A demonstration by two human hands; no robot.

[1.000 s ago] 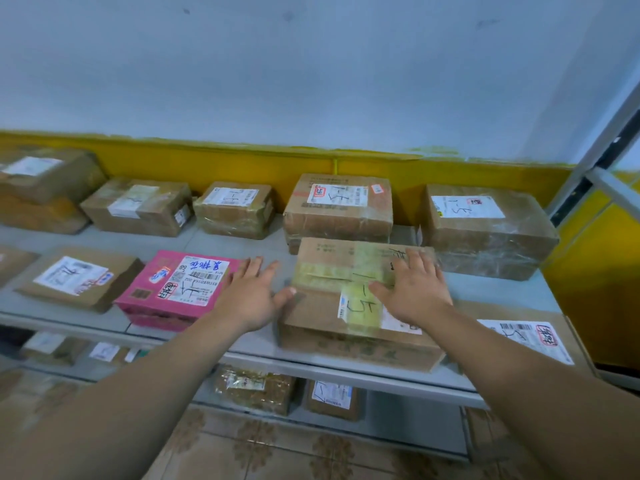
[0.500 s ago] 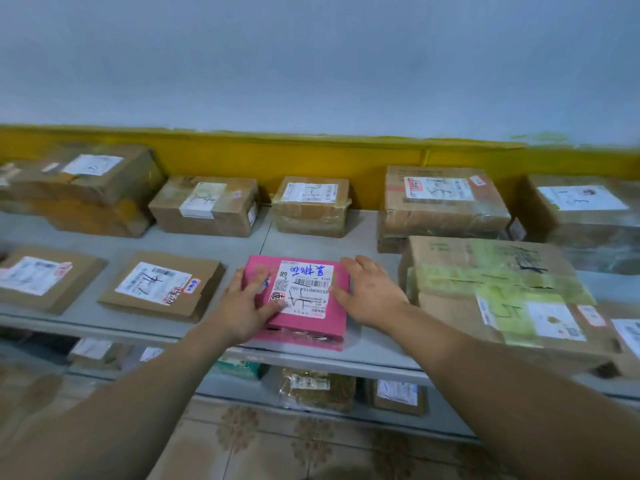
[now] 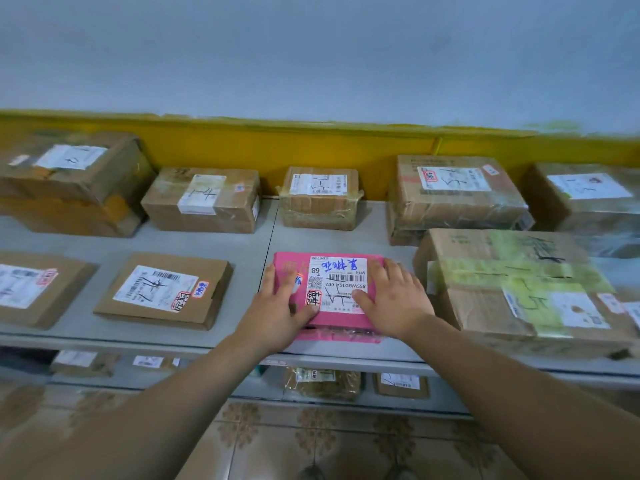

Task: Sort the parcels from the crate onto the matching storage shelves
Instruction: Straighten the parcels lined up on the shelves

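grey shelf [image 3: 242, 244] against a yellow-banded wall carries rows of labelled cardboard boxes. the pink parcel [image 3: 339, 320] lies near its front edge, between a flat brown parcel [image 3: 162, 292] and a large taped box [image 3: 519, 289]. the left hand [image 3: 277, 313] and right hand [image 3: 394, 303] rest flat on top, fingers straight.

- A pale grey-white wall [image 3: 311, 46] fills the upper part of the view.
- A yellow painted band [image 3: 214, 147] runs along the wall's foot, and its top edge is uneven.
- Beige floor tiles [image 3: 277, 441] carry a brown flower-like pattern.
- Two dark rounded shapes [image 3: 313, 474] sit at the bottom edge, possibly shoe tips, blurred.
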